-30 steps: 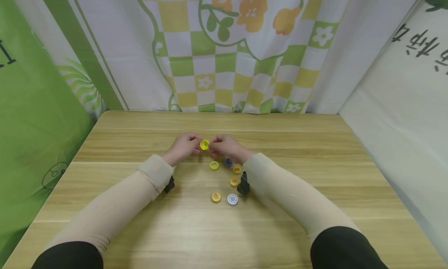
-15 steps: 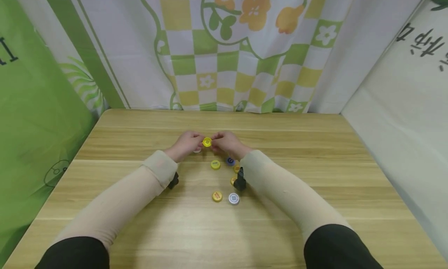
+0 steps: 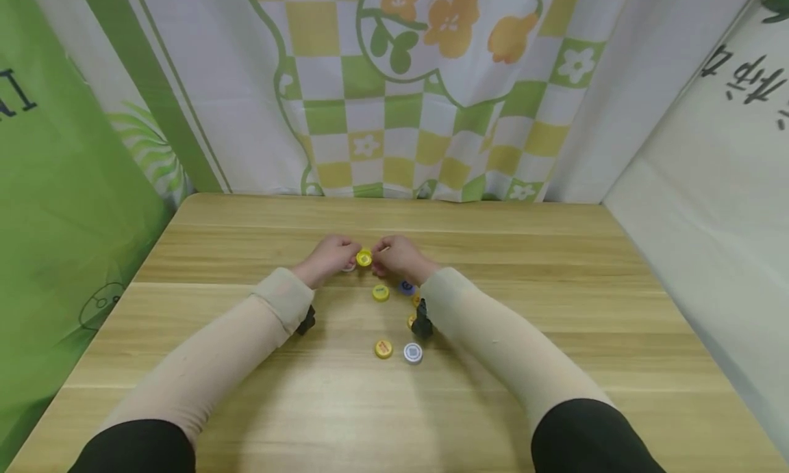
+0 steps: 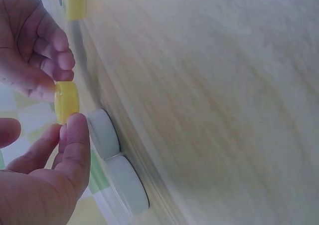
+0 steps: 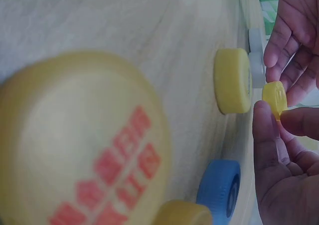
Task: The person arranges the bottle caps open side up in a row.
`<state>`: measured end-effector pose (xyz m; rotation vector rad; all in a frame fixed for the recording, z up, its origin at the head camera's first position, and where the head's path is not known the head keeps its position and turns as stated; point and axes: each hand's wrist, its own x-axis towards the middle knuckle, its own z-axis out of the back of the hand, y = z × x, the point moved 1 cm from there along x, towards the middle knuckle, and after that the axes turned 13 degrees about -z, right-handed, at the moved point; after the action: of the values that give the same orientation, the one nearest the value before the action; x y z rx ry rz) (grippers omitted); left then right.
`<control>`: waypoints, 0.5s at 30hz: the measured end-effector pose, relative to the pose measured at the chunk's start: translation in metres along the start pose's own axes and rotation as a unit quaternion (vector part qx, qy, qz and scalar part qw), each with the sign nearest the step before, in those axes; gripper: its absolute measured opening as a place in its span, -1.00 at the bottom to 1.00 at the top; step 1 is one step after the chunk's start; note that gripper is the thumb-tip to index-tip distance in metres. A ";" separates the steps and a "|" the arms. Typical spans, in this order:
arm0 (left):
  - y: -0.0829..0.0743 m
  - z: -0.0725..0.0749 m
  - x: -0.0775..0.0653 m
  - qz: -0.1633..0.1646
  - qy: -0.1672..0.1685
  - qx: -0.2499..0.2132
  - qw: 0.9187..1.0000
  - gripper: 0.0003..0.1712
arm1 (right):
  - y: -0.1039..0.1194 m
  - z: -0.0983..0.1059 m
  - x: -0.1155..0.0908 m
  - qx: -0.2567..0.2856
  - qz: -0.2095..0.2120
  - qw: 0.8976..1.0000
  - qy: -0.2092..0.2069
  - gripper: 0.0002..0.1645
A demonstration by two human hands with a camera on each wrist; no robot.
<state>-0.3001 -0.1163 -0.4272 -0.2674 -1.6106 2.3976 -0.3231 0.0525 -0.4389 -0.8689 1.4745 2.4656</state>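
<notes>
Over the back of the table, my right hand [image 3: 403, 257] pinches a yellow bottle cap [image 3: 364, 257] by its edge, with thumb and index finger [image 5: 265, 130] at its rim in the right wrist view. My left hand [image 3: 329, 257] meets it from the other side. In the left wrist view its fingertips [image 4: 77, 125] are right at the cap's lower edge, while the left thumb stands apart from it. Two white caps [image 4: 128, 185] lie just beyond the left fingers, mostly hidden in the head view.
Nearer the body lie a yellow cap [image 3: 381, 293], a blue cap [image 3: 407, 287], a printed orange-yellow cap [image 3: 383, 349] and a white cap [image 3: 413, 353]. More orange caps [image 5: 84, 150] sit under the right wrist. Curtains hang behind the wooden table [image 3: 493, 418].
Both hands and the yellow cap rise a little, then sink slightly, with the cap ending just right of where it was. The caps on the table stay put.
</notes>
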 end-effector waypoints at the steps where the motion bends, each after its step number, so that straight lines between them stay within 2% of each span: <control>1: 0.000 0.000 0.000 0.001 0.000 0.000 1.000 -0.68 | 0.000 -0.001 0.000 -0.002 -0.002 1.000 -0.002 -0.83; 7: 0.002 -0.001 -0.002 0.005 0.002 0.009 1.000 -0.65 | -0.002 -0.004 -0.002 -0.016 -0.008 1.000 0.001 -0.77; 11: 0.000 -0.001 -0.002 -0.006 0.003 0.039 0.999 -0.60 | -0.002 -0.002 -0.002 -0.015 -0.006 1.000 -0.002 -0.76; 15: 0.001 -0.001 -0.001 -0.017 0.021 0.079 0.997 -0.55 | -0.003 0.000 -0.001 -0.020 -0.008 1.000 -0.005 -0.76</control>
<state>-0.2990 -0.1158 -0.4289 -0.2571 -1.3872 2.4607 -0.3209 0.0539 -0.4405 -0.8698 1.4135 2.4914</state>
